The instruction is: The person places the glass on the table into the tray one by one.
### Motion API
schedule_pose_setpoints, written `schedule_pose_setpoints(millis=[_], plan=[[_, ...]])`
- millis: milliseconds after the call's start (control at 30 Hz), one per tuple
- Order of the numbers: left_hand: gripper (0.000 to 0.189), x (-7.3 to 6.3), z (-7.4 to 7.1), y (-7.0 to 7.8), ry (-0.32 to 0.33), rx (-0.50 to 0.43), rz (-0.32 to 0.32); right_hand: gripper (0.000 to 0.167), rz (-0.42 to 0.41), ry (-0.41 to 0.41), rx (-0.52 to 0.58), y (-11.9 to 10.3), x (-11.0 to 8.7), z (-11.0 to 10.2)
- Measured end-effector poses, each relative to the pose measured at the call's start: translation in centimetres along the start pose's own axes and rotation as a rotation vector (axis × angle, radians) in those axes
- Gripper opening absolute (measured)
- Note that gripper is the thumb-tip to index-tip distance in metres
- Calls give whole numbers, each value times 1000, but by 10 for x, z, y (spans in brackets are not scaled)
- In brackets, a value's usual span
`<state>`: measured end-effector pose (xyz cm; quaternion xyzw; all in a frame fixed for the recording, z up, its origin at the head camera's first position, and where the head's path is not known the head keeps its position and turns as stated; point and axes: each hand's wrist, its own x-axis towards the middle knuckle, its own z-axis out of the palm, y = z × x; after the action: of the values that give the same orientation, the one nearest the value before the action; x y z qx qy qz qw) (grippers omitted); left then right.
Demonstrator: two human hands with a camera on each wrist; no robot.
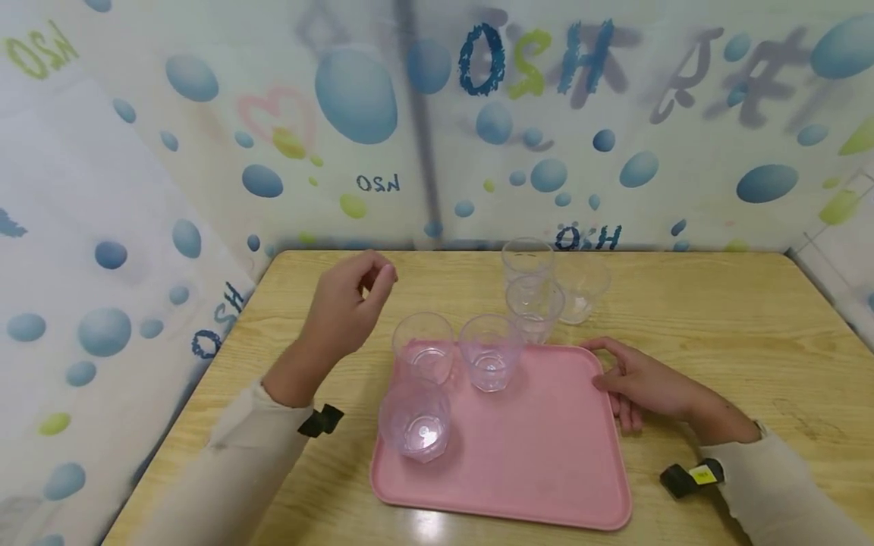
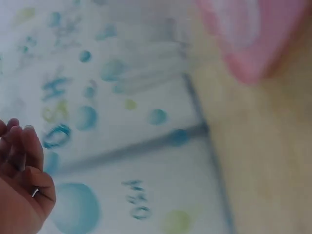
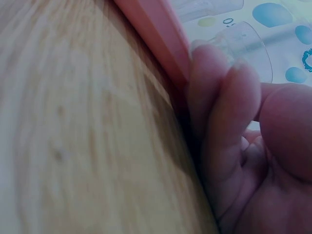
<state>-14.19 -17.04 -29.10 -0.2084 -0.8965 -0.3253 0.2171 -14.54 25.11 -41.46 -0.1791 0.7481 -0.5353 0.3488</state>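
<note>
A pink tray (image 1: 539, 455) lies on the table with three clear plastic cups on its left part. One cup (image 1: 416, 428) stands near the front left, another cup (image 1: 425, 356) at the far left corner, and a third cup (image 1: 490, 360) by the far edge. My right hand (image 1: 649, 383) holds the tray at its far right corner, thumb on the rim; in the right wrist view its curled fingers (image 3: 229, 102) sit close against the tray's side (image 3: 156, 34). My left hand (image 1: 344, 307) is raised left of the cups, fingers loosely bent, holding nothing.
Behind the tray stand three more clear cups: one (image 1: 528, 258) at the back, one (image 1: 536, 307) close to the tray's far edge, and one (image 1: 583, 292) to the right. A patterned curtain (image 1: 451, 152) hangs along the wooden table's (image 1: 737, 326) back edge.
</note>
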Motion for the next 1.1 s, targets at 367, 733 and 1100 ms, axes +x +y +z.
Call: schedule_pose_setpoints(millis=[367, 733, 1100], plan=[[22, -33, 42, -78, -510, 38, -406, 62, -16, 3, 20, 1, -4, 2], [24, -34, 46, -81, -752, -77, -474, 59, -8, -3, 14, 3, -3, 0], [23, -29, 56, -87, -855, -296, -398, 60, 8, -1, 32, 2, -1, 1]])
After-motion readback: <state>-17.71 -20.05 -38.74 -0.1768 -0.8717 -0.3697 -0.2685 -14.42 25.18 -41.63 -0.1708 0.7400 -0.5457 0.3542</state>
